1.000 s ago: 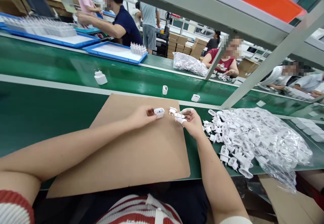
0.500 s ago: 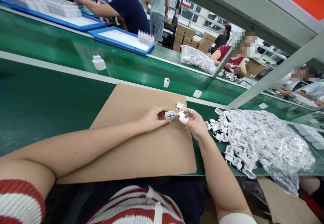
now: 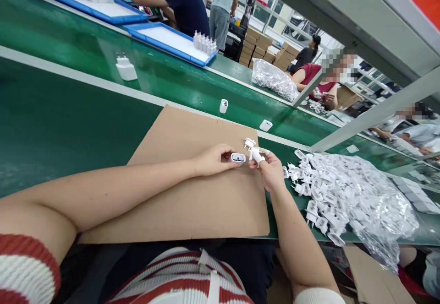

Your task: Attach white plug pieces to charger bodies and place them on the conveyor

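Observation:
Over the cardboard sheet (image 3: 192, 194), my left hand (image 3: 216, 160) is closed around a white charger housing (image 3: 238, 158). Its open end faces up and shows dark parts inside. Just to its right, the fingers of my right hand (image 3: 271, 171) pinch a white plug cap (image 3: 252, 152), partly hidden by the white finger covers. The cap and housing are slightly apart. Another white plug cap (image 3: 249, 143) with metal pins is right beyond those fingertips; whether it rests on the cardboard or is held too, I cannot tell.
A pile of white plug caps (image 3: 319, 189) spills from a clear plastic bag (image 3: 385, 208) on the right. Charger housings (image 3: 223, 106) and a pinned charger (image 3: 126, 69) stand on the green belt (image 3: 178, 91). Beyond are blue trays (image 3: 165, 38), a slanted metal post (image 3: 374, 107) and co-workers.
The view has shifted a little. My right fingers have turned the plug cap slightly; the left hand still holds the charger housing beside it.

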`<state>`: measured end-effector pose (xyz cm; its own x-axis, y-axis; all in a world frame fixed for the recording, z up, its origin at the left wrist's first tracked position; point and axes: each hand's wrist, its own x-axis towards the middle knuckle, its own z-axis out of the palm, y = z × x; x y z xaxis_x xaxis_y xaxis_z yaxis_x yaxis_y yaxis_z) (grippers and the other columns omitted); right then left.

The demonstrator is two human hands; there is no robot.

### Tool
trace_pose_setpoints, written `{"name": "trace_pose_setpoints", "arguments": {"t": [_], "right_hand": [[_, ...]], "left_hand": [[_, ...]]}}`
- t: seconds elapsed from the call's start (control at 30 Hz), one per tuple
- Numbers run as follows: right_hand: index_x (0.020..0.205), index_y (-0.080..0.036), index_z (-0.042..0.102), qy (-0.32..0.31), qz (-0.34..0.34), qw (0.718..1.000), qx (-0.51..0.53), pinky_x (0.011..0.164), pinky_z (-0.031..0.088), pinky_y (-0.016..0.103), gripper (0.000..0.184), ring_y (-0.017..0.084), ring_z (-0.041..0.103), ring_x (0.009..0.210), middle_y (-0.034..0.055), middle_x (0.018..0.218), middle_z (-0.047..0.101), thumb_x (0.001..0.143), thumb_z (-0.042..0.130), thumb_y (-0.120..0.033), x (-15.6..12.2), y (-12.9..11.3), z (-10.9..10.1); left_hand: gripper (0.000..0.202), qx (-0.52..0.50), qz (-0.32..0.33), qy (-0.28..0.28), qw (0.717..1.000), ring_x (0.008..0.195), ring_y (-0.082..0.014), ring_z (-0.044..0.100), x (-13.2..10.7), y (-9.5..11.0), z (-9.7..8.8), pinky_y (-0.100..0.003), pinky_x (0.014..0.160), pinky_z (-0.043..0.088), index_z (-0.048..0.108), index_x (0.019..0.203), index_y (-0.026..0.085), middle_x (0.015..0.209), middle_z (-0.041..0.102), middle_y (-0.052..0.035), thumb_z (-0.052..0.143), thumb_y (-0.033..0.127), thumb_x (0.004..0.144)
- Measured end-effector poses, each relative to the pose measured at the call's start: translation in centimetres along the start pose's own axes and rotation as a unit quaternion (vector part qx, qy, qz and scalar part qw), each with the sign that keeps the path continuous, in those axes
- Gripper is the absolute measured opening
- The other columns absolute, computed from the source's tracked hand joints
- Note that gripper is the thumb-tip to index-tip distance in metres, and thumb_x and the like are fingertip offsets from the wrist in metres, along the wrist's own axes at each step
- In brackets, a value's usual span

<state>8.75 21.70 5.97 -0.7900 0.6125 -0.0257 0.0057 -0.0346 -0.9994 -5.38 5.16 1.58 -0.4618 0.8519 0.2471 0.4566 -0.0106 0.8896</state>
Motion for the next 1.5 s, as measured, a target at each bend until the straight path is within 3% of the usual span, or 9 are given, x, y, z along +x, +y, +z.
{"name": "trace_pose_setpoints", "arguments": {"t": [0.1,0.23,0.43,0.57,0.67,0.77,0.93,1.1,1.5], "right_hand": [[0.111,-0.023,0.068,0.0,-0.042,0.999,-0.027,0.051,0.054,0.025,0.044,0.01,0.063,0.053,-0.0025,0.086,0.074,0.069,0.079,-0.032,-0.6,-0.5,0.3],[0.102,-0.022,0.068,0.012,-0.063,0.996,-0.06,0.045,0.047,0.023,0.031,0.009,0.056,0.046,-0.0054,0.07,0.068,0.073,0.074,-0.03,-1.2,-0.8,0.5],[0.107,-0.021,0.07,-0.009,-0.057,0.996,-0.065,0.064,0.06,0.032,0.043,0.015,0.068,0.062,0.0014,0.084,0.075,0.07,0.083,-0.038,-1.6,-1.0,0.7],[0.11,-0.022,0.072,-0.025,-0.079,0.987,-0.138,0.062,0.057,0.032,0.042,0.014,0.063,0.06,0.0005,0.081,0.072,0.072,0.08,-0.037,-1.4,-0.9,0.7],[0.107,-0.023,0.076,-0.001,-0.175,0.958,-0.228,0.061,0.052,0.03,0.036,0.013,0.057,0.059,-0.0014,0.076,0.067,0.072,0.08,-0.033,-1.2,-0.6,0.9],[0.103,-0.024,0.079,-0.015,-0.244,0.922,-0.3,0.065,0.053,0.03,0.027,0.014,0.059,0.066,0.0017,0.086,0.068,0.077,0.074,-0.029,-1.0,-0.4,1.3],[0.109,-0.025,0.078,-0.071,-0.282,0.87,-0.397,0.069,0.053,0.031,0.032,0.018,0.063,0.078,0.0048,0.095,0.068,0.084,0.059,-0.019,-0.9,-0.6,1.3],[0.108,-0.024,0.075,-0.086,-0.345,0.82,-0.449,0.088,0.055,0.037,0.034,0.024,0.065,0.1,0.0069,0.099,0.07,0.086,0.053,-0.012,-1.1,-0.9,1.2],[0.094,-0.022,0.076,-0.122,-0.339,0.744,-0.563,0.076,0.051,0.033,0.037,0.025,0.064,0.091,0.0069,0.088,0.066,0.074,0.05,-0.005,0.2,-2.0,1.6]], "left_hand": [[0.041,-0.004,-0.001,-0.012,1.0,0.092,-0.0245,0.066,0.0,0.1,0.0,-0.037,0.084,0.054,0.073,0.107,0.02,0.101,0.072,-0.0071,0.077,0.052,0.081],[0.042,-0.004,0.003,-0.015,1.0,0.089,-0.0236,0.066,0.1,0.2,0.0,-0.035,0.08,0.053,0.073,0.103,0.02,0.097,0.072,-0.0064,0.079,0.053,0.078],[0.038,0.03,0.006,-0.014,0.999,0.078,-0.0208,0.062,0.2,0.3,-0.2,-0.031,0.069,0.047,0.07,0.087,0.018,0.084,0.068,-0.0042,0.078,0.055,0.077],[0.037,0.052,0.015,-0.016,0.998,0.076,-0.0201,0.06,0.3,0.3,-0.4,-0.03,0.066,0.043,0.071,0.086,0.019,0.083,0.066,-0.0037,0.075,0.055,0.079],[0.038,0.052,0.013,-0.022,0.998,0.073,-0.0192,0.058,0.3,0.3,-0.4,-0.03,0.064,0.041,0.071,0.086,0.019,0.081,0.066,-0.0031,0.075,0.056,0.08],[0.037,0.045,0.012,-0.029,0.998,0.069,-0.0178,0.056,0.3,0.4,-0.4,-0.029,0.062,0.039,0.071,0.085,0.019,0.078,0.064,-0.0024,0.074,0.056,0.082],[0.035,0.042,0.025,-0.037,0.998,0.069,-0.018,0.057,0.4,0.5,-0.6,-0.029,0.063,0.04,0.076,0.09,0.019,0.077,0.065,-0.002,0.074,0.053,0.083],[0.033,0.035,0.026,-0.048,0.998,0.068,-0.0176,0.056,0.4,0.3,-0.7,-0.029,0.063,0.039,0.076,0.09,0.02,0.076,0.064,-0.0016,0.073,0.052,0.083],[0.036,0.02,0.031,-0.036,0.999,0.073,-0.0189,0.058,0.4,0.3,-0.6,-0.03,0.067,0.042,0.073,0.083,0.02,0.079,0.065,-0.0024,0.074,0.055,0.082]]}}
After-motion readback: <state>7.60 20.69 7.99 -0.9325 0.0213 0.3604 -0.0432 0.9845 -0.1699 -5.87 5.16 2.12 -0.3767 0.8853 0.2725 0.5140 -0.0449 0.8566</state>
